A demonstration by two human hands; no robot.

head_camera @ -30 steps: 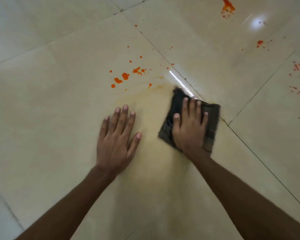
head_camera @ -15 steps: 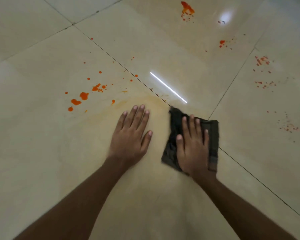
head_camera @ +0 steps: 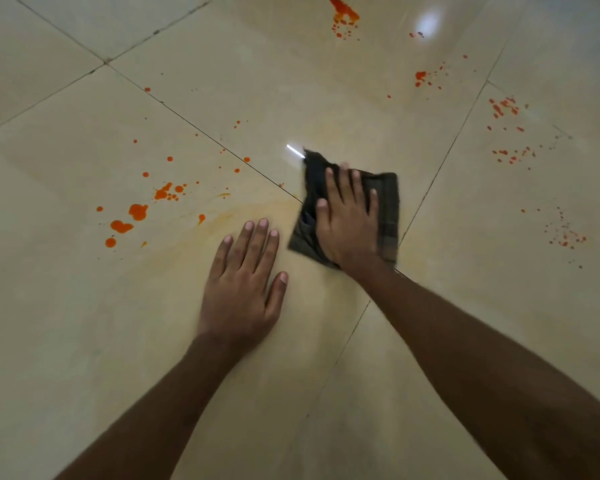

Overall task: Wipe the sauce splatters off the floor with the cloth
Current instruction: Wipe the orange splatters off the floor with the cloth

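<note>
A dark folded cloth lies flat on the cream tiled floor, across a grout line. My right hand presses on it with straight, spread fingers. My left hand rests flat on the bare tile just left of the cloth, fingers straight. Orange sauce drops dot the tile to the left of my left hand. A pale yellow smear runs between those drops and the cloth. More sauce splatters sit at the top, upper right and right.
Dark grout lines cross the glossy tiles diagonally. A bright light reflection shines at the top right and a thin white glint lies just beyond the cloth's far corner.
The view has shifted right and forward, so more splatters on the right show. My right hand has pushed the cloth away from me across the grout line; my left hand stays flat beside it.
</note>
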